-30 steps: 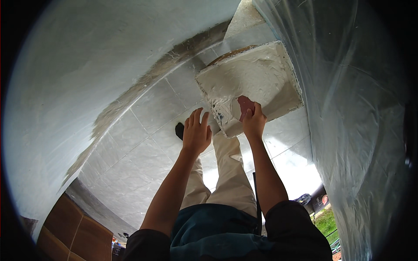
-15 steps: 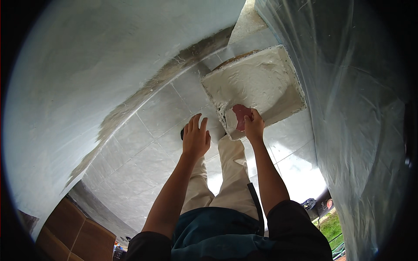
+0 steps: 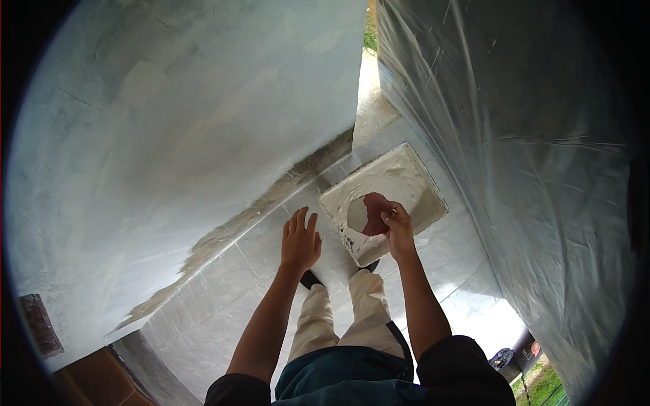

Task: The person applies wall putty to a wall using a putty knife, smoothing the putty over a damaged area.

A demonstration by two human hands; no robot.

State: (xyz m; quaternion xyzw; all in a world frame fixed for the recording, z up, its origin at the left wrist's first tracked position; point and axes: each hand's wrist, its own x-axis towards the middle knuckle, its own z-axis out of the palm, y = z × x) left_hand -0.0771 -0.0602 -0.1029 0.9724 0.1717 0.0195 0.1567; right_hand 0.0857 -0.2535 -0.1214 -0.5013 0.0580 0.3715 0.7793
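Note:
My right hand (image 3: 399, 230) grips a maroon flat scraper (image 3: 374, 211) with pale, wet paste on its left part, held over a rectangular tray (image 3: 429, 199) of creamy compound. The tray's edges are crusted with dried material. My left hand (image 3: 300, 243) hangs left of the tray, holding nothing, its fingers apart and slightly curved. My feet in dark footwear show beneath, just below the tray.
A pale plastered wall (image 3: 189, 122) with a rough grey strip along its foot stands on the left. Clear plastic sheeting (image 3: 528, 216) covers the right side. Grey tiled floor (image 3: 237, 277) lies around me; brown tiles (image 3: 95, 379) show at lower left, grass (image 3: 548, 379) at lower right.
My view has tilted up, so tray, hands and legs sit lower in the picture and more wall shows. The scraper, still in my right hand, has shifted toward the middle of the tray.

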